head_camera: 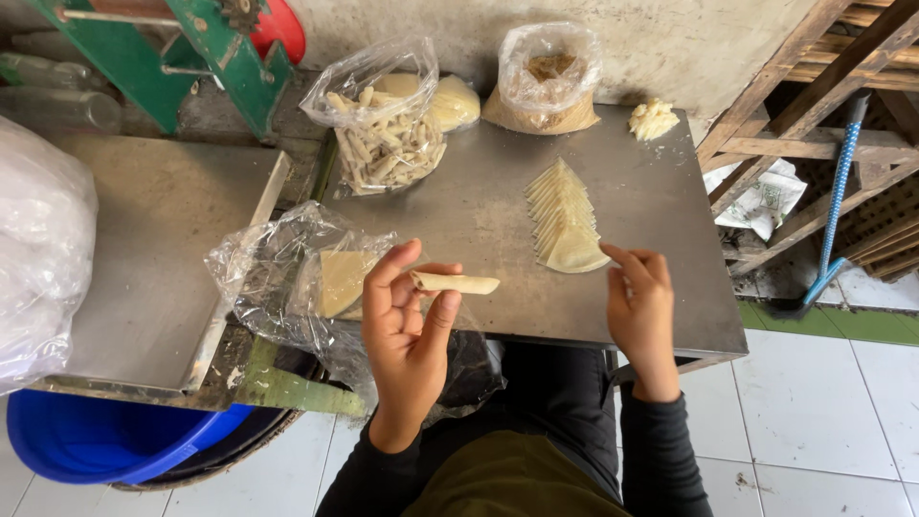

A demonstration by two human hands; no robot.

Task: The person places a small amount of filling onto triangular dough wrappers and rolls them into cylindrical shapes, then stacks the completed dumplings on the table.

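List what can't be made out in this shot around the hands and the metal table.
- Left hand: palm side faces away in the head view; its grip on the rolled wrapper is partly hidden.
- Right hand: fingertips on the fanned wrapper stack; contact is hidden underneath.
- Brown filling bag: contents blurred by plastic.
- Blue tub: covered by the steel tray.

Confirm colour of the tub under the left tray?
Blue tub, clearest in the head view.
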